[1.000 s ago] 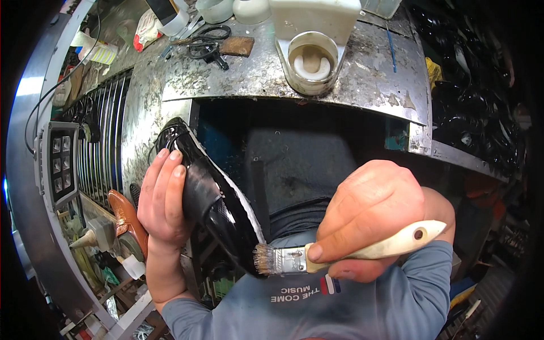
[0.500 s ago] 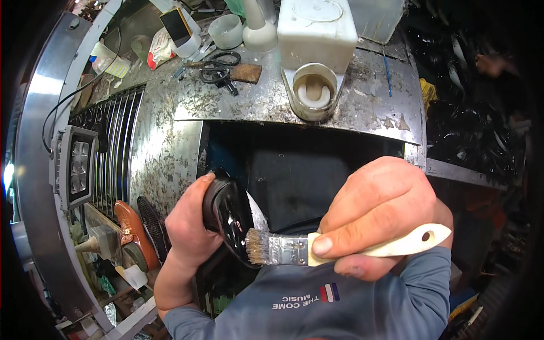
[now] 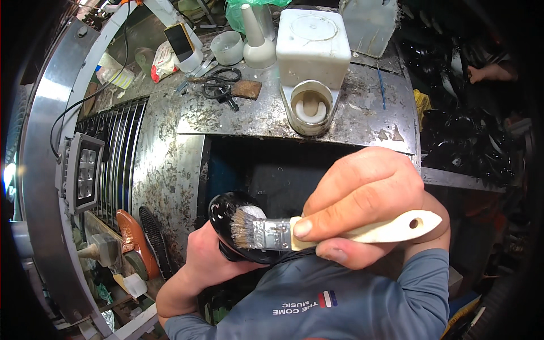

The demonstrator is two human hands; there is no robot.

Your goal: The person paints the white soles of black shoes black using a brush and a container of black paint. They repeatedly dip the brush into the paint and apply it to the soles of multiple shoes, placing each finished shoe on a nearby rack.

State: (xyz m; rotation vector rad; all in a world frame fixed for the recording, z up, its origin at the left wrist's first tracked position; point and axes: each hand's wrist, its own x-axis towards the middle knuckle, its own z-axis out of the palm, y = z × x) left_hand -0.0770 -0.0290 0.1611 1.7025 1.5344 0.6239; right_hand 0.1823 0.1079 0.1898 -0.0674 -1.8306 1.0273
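Observation:
My left hand (image 3: 209,255) is closed around a glossy black shoe (image 3: 222,211), whose rounded end tilts up toward the bench. A pale patch shows on its far side, and much of the rest is hidden by the hand and the brush. In my right hand (image 3: 362,198) is a flat paintbrush (image 3: 391,226) with a cream handle and metal ferrule, pinched between thumb and fingers. Its brown bristles press against the shiny surface of the shoe.
On the metal bench (image 3: 226,122) stand a white container with a round cup (image 3: 311,107), scissors (image 3: 218,85) and a phone (image 3: 179,42). A brown shoe (image 3: 136,241) lies lower left beside a black sole (image 3: 153,235). Another person's hand (image 3: 490,73) is among glossy black items at right.
The shoe has turned in my left hand, its rounded end now swung up and left. The brush has shifted slightly left and up, bristles still on the shoe.

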